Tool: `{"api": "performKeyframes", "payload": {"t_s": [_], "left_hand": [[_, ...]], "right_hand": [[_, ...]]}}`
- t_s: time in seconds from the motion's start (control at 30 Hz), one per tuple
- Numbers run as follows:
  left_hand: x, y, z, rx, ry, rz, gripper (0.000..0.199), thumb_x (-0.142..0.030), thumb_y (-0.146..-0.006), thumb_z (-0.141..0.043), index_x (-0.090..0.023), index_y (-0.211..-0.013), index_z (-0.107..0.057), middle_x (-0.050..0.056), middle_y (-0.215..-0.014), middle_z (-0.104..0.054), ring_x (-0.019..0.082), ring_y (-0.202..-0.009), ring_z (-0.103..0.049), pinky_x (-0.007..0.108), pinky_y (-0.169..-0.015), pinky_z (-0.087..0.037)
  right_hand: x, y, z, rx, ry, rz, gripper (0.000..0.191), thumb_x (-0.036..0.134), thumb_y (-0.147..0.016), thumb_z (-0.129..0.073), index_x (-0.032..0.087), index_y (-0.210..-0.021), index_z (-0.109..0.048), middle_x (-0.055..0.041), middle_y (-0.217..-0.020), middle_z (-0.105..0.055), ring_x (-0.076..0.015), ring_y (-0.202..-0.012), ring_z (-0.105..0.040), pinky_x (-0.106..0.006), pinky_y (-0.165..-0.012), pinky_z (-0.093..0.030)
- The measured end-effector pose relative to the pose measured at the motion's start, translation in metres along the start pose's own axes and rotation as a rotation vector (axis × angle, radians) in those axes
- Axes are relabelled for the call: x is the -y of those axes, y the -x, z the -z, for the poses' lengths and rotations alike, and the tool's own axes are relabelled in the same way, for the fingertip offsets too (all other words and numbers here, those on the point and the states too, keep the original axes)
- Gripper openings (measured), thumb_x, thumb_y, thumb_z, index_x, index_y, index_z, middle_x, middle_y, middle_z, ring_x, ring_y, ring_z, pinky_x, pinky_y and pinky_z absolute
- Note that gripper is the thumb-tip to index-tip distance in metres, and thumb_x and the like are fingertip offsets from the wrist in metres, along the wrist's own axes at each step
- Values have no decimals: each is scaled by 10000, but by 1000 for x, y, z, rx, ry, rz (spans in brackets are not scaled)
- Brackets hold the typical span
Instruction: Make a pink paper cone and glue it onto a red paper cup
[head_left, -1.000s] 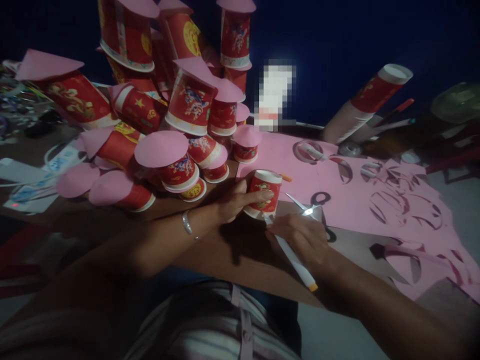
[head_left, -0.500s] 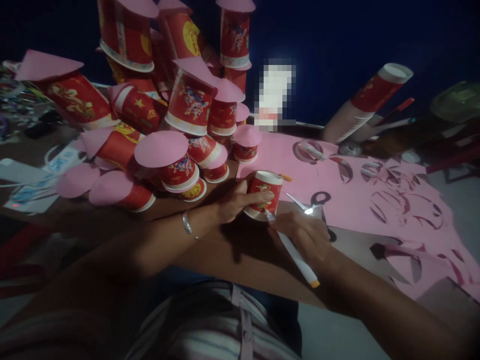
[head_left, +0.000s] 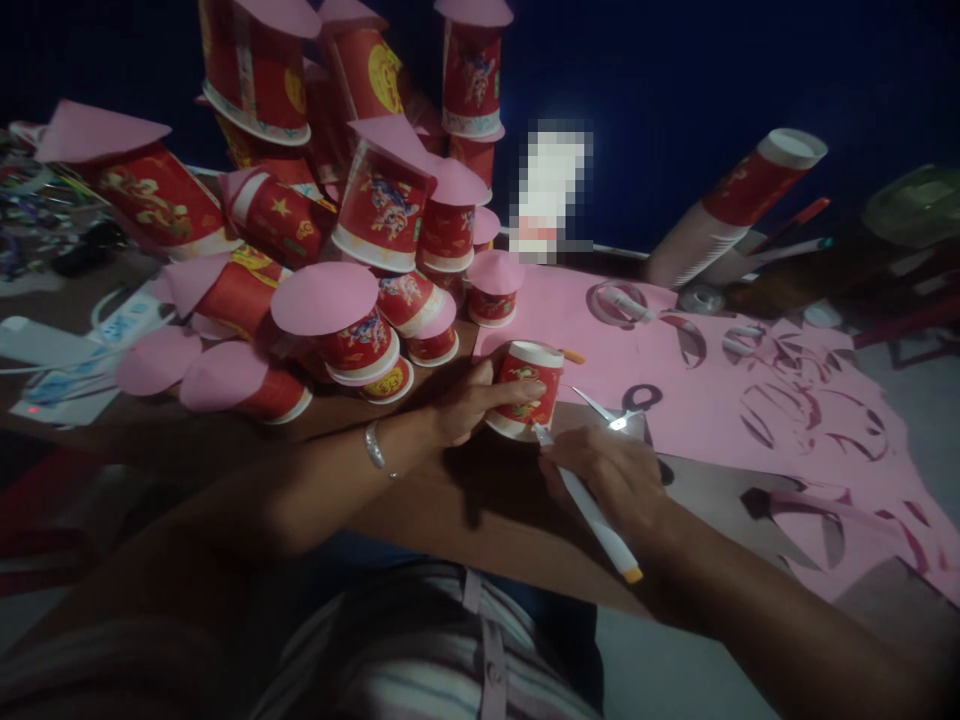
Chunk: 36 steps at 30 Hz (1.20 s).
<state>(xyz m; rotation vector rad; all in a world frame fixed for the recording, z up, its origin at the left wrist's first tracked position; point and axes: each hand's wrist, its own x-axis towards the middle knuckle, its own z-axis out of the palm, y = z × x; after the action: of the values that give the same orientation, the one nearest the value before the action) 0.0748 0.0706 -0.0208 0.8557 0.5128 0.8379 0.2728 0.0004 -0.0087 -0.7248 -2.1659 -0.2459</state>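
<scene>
My left hand is closed around a small red paper cup with gold print, thumb across its side. The cup stands with its wider white rim down and leans slightly. My right hand grips a white marker pen with an orange end. Its pale tip meets the cup's lower side, near the rim. Just right of the cup lie scissors with dark handles, partly behind my right hand. A small orange piece, perhaps a pen cap, shows behind the cup.
Red cups with pink paper cones are piled high at the left. Pink paper with cut-out holes and scraps covers the right. A leaning stack of cups stands at the back, with a tape roll near it. A white power strip lies far left.
The marker pen's tip has shifted very slightly right along the cup's lower side. Both hands keep their hold, and everything else stays as it was.
</scene>
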Motion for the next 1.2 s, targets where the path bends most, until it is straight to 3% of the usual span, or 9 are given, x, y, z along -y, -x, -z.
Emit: {"api": "performKeyframes", "payload": {"t_s": [0.37, 0.63, 1.2], "left_hand": [[-1, 0, 0, 12, -7, 17, 403, -332, -823, -851, -183, -1179, -734, 108, -1092, -789, 198, -869, -725, 327, -808, -576], [-3, 0, -1, 5, -4, 42, 428, -352, -797, -860, -153, -1157, -738, 102, -973, -793, 201, -824, -725, 334, -812, -567], [-4, -1, -3, -38, 42, 54, 425, -347, -754, -875, -149, -1097, -722, 96, -933, -781, 192, -790, -708, 320, -748, -578]], "right_hand": [[-2, 0, -2, -24, 40, 31, 196, 63, -895, -765, 158, -1037, -670, -18, -811, -753, -148, -706, -705, -269, -648, -579], [-5, 9, -5, -28, 25, -13, 302, 57, -826, -825, 167, -1075, -692, -12, -863, -775, -161, -742, -734, -278, -657, -590], [-1, 6, -3, -23, 67, -16, 223, 92, -863, -814, 170, -1018, -675, -18, -841, -774, -156, -729, -730, -287, -691, -570]]}}
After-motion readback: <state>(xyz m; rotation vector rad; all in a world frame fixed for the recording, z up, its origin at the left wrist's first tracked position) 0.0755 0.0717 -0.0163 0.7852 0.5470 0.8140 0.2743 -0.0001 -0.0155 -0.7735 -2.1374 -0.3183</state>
